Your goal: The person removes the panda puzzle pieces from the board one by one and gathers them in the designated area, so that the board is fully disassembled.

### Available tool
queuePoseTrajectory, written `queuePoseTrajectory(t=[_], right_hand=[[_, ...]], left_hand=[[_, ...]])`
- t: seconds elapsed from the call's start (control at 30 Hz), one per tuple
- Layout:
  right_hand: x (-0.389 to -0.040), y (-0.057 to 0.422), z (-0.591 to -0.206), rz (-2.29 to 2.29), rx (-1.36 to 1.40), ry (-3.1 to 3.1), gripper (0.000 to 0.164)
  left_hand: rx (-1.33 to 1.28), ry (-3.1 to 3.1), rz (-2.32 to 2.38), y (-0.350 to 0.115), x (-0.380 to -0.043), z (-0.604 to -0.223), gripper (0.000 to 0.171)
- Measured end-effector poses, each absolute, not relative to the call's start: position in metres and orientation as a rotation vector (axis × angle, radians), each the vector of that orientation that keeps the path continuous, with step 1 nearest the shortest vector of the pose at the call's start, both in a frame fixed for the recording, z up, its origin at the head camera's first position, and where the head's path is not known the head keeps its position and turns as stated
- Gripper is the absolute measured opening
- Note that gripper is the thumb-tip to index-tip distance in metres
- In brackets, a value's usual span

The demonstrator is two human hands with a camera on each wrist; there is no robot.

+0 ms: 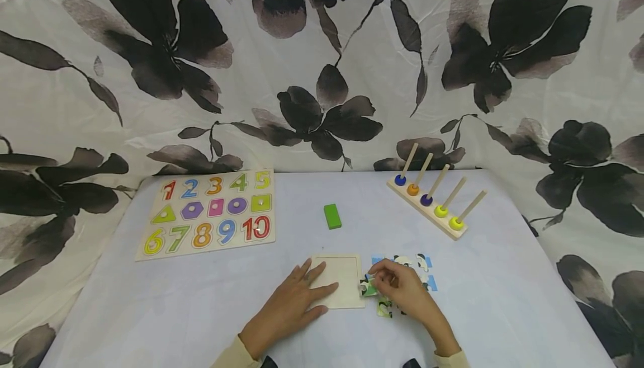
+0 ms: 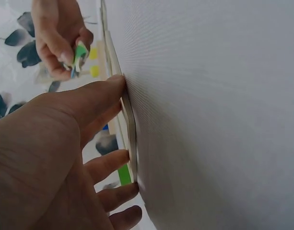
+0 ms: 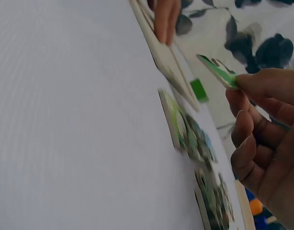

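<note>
My left hand (image 1: 297,298) rests with spread fingers on a pale wooden puzzle tray (image 1: 347,284), thumb and fingertips at its surface and rim in the left wrist view. Between thumb and fingertips, my right hand (image 1: 402,287) pinches a puzzle piece (image 3: 218,73) printed in green, white and black. It is held above the table, just off the tray's right edge. Loose panda-patterned puzzle pieces (image 1: 424,262) lie on the cloth beneath and beyond the right hand, which partly hides them. In the right wrist view several more pieces (image 3: 185,129) lie beside the tray.
A green block (image 1: 332,216) lies behind the tray. A number and shape board (image 1: 201,250) occupies the left back of the white-covered table (image 1: 176,312). At the right back stands a wooden peg stand (image 1: 437,220) with coloured beads. Flowered cloth (image 1: 312,49) hangs behind.
</note>
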State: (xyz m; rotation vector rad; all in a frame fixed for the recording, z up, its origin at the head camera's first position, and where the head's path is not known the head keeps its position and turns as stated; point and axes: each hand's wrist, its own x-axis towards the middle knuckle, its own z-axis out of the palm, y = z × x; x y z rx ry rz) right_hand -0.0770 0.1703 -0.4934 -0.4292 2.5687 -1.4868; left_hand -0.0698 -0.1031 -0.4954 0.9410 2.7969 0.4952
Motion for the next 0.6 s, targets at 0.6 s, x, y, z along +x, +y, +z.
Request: queuePoseTrajectory(t=[0.6], right_hand=[[-0.056, 0.244, -0.494, -1.630, -0.026, 2.517, 0.021]], left_hand=[[0.900, 2.785, 0.547, -0.102, -0.070, -0.497, 0.042]])
